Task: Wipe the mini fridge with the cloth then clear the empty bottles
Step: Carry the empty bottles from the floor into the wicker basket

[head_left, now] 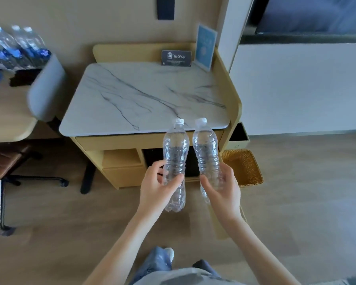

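Two clear empty plastic bottles with white caps are held upright in front of the cabinet. My left hand (158, 186) grips the left bottle (175, 149) around its lower half. My right hand (224, 188) grips the right bottle (205, 145) the same way. Behind the bottles, in the cabinet's lower right opening, is the dark front of the mini fridge (152, 157), mostly hidden by the bottles. No cloth is in view.
The cabinet has a marble top (144, 99) with a black "The Shop" sign (176, 58) and a blue card (205, 46) at the back. A woven basket (244, 167) sits on the floor to its right. Full water bottles (19, 46) stand on the desk at left, beside a chair (47, 87).
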Tool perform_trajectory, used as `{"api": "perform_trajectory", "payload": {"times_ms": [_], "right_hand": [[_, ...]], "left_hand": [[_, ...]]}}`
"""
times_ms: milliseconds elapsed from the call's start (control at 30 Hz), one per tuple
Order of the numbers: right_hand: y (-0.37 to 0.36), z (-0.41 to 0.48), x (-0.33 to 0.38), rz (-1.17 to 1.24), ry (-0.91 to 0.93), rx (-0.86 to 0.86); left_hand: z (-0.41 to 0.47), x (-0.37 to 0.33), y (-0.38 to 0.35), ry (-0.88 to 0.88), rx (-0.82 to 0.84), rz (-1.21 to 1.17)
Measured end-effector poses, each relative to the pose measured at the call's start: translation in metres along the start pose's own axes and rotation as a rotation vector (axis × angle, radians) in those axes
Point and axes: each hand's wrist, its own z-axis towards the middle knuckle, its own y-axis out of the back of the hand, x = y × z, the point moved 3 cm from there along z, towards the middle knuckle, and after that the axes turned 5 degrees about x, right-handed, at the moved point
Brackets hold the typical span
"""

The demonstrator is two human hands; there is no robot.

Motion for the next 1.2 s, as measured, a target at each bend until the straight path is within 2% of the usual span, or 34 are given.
{"api": "perform_trajectory", "payload": {"times_ms": [267,400,533,700,900,1033,1200], "right_hand": [[0.005,-0.019,0.015,0.089,-0.074,-0.27],[0.031,-0.041,0.017,0.083,-0.085,-0.511],[0.065,-0.093,-0.005,0.043,-0.188,-0.781],[0.104,-0.182,-0.036,-0.018,-0.375,-1.077],[0.155,-0.283,-0.067,0.001,-0.538,-1.335],[0.201,-0.334,-0.095,-0.012,-0.595,-1.427],[0.275,-0.375,-0.13,-0.031,-0.634,-1.428]], "left_hand": [[0.032,-0.01,0.001,-0.115,0.225,0.045],[0.05,-0.035,-0.027,-0.23,0.441,0.073],[0.035,-0.06,-0.086,-0.311,0.713,0.07],[-0.026,-0.078,-0.175,-0.389,1.044,0.068],[-0.131,-0.091,-0.273,-0.505,1.35,0.102],[-0.199,-0.095,-0.337,-0.533,1.455,0.151],[-0.268,-0.107,-0.408,-0.486,1.462,0.147]]}}
